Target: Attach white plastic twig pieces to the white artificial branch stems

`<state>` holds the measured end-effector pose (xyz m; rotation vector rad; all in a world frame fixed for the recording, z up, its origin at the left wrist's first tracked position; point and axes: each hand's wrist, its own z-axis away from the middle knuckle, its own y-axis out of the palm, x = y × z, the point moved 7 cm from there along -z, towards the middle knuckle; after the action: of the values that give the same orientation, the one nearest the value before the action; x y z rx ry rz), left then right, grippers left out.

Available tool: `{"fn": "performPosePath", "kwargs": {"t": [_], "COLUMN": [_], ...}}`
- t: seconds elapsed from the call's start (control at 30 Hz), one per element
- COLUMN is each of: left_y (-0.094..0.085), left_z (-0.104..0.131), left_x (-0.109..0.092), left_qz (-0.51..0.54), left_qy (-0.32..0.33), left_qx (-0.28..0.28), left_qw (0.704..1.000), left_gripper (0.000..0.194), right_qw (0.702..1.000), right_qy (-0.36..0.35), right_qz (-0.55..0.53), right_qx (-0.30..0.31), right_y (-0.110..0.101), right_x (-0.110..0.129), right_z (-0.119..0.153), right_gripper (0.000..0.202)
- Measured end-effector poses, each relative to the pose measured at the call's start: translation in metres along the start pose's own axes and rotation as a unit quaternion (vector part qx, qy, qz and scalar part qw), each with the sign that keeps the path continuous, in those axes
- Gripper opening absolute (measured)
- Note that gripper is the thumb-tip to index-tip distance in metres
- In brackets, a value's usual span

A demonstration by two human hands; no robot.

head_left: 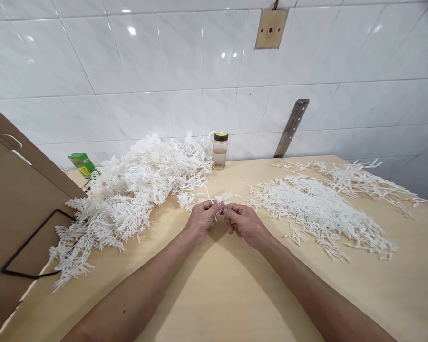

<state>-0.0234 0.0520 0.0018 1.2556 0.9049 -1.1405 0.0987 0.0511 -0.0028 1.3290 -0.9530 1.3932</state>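
Note:
Over the middle of the wooden table point(214, 294), my left hand point(202, 219) pinches a white branching sprig point(219, 198). My right hand point(243, 222) meets it fingertip to fingertip, its thumb and forefinger closed on the same sprig. Thin white stems spread above and beside the fingertips. A large fluffy heap of white branches point(139, 185) lies to the left of my hands. On the right lies a flatter pile of small white sprigs point(317, 209). The exact grip point is partly hidden by my fingers.
Behind my hands stands a jar with a dark lid point(220, 151). Barer white branches point(364, 183) lie at the back right. A green box point(82, 164) is at the back left, near a brown cardboard panel point(24, 190). A metal bracket point(291, 128) leans against the tiled wall.

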Motion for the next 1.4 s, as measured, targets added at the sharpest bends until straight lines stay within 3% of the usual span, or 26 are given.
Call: {"fn": "performPosePath", "kwargs": {"t": [0.13, 0.3, 0.43, 0.53, 0.63, 0.8, 0.87, 0.93, 1.0, 1.1, 1.17, 1.27, 1.4], "left_y": [-0.001, -0.001, -0.001, 0.002, 0.010, 0.011, 0.009, 0.007, 0.007, 0.008, 0.010, 0.011, 0.010], "left_z": [-0.001, -0.002, 0.000, 0.005, 0.009, 0.006, 0.004, 0.004, 0.004, 0.004, 0.004, 0.005, 0.005], "left_x": [0.000, 0.002, 0.000, -0.011, -0.020, -0.013, -0.012, -0.013, -0.014, -0.014, -0.013, -0.013, -0.013], "left_qz": [0.001, -0.004, -0.038, -0.080, -0.123, -0.156, -0.170, -0.181, -0.192, -0.208, -0.217, -0.238, -0.246], "left_qy": [0.008, 0.011, 0.027, 0.084, 0.135, 0.120, 0.122, 0.130, 0.138, 0.150, 0.159, 0.178, 0.191], "left_qx": [-0.004, -0.002, -0.003, -0.009, 0.016, 0.048, 0.046, 0.047, 0.050, 0.062, 0.077, 0.085, 0.072], "left_qw": [1.000, 1.000, 0.999, 0.993, 0.983, 0.979, 0.977, 0.974, 0.970, 0.965, 0.960, 0.951, 0.948], "left_gripper": [0.049, 0.046, 0.043, 0.042, 0.038, 0.036, 0.036, 0.035, 0.035, 0.031, 0.027, 0.024, 0.021], "right_qw": [0.998, 0.999, 0.999, 0.989, 0.969, 0.906, 0.878, 0.866, 0.880, 0.950, 0.981, 0.989, 0.989], "right_qy": [0.028, 0.028, 0.015, 0.028, 0.031, -0.044, -0.037, -0.019, -0.017, -0.026, -0.023, -0.014, -0.009], "right_qz": [-0.048, -0.044, 0.039, 0.124, 0.199, 0.306, 0.356, 0.393, 0.385, 0.265, 0.178, 0.145, 0.143], "right_qx": [0.027, 0.006, -0.030, -0.080, -0.143, -0.288, -0.318, -0.309, -0.278, -0.164, -0.077, -0.006, 0.026], "right_y": [0.004, 0.003, -0.001, -0.011, -0.032, -0.093, -0.117, -0.129, -0.129, -0.102, -0.077, -0.052, -0.044], "right_x": [0.004, 0.000, -0.008, -0.011, -0.002, 0.036, 0.043, 0.043, 0.041, 0.032, 0.027, 0.022, 0.019], "right_z": [0.005, 0.004, -0.001, -0.005, -0.006, 0.004, 0.006, 0.006, 0.004, 0.000, -0.001, 0.001, 0.001], "right_gripper": [0.039, 0.039, 0.028, 0.017, 0.008, 0.006, 0.007, 0.007, 0.007, 0.030, 0.044, 0.046, 0.040]}}
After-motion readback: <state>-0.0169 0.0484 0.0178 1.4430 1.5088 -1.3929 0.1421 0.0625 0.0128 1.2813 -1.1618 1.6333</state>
